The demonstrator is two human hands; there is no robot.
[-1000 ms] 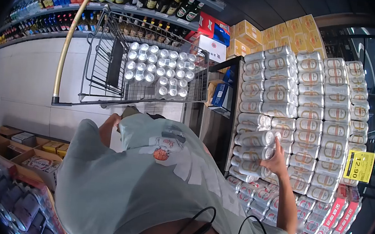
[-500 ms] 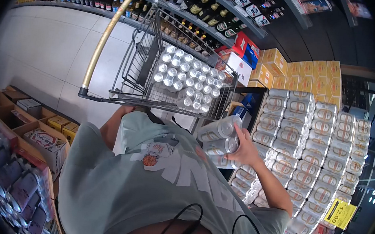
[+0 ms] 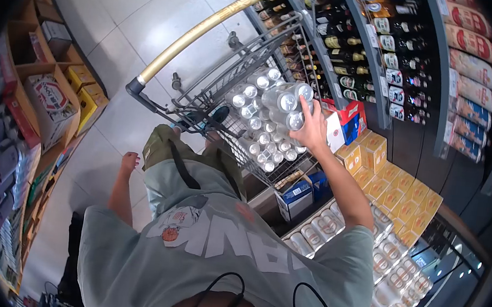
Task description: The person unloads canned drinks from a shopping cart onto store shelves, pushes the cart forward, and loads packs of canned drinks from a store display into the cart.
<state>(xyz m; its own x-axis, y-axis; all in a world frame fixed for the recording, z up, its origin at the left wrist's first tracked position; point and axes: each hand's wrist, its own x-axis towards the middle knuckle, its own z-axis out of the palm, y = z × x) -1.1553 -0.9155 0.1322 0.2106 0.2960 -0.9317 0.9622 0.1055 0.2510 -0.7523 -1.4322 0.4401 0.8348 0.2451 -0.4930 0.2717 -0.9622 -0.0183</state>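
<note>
My right hand (image 3: 312,126) is closed around the end of a pack of silvery cans (image 3: 287,101), holding it over the shopping cart. Beneath and beside that pack, several more cans (image 3: 255,123) stand upright in the wire basket, their lids facing up. Whether the held pack touches them I cannot tell. My left hand (image 3: 130,161) hangs at my left side, away from the cart, with its fingers curled; anything inside them is too small to make out. The cart's gold handle (image 3: 211,23) curves across the upper middle.
Shelves of bottles (image 3: 350,57) stand beyond the cart. Yellow boxes (image 3: 396,191) and stacked silver cans (image 3: 391,274) are at the right. On the left are a cardboard display (image 3: 35,68) with boxes and a pale tiled floor (image 3: 133,30).
My right hand has taken the can pack off the stack and carried it over the cart. The view has turned, and my left hand now shows clearly at my side.
</note>
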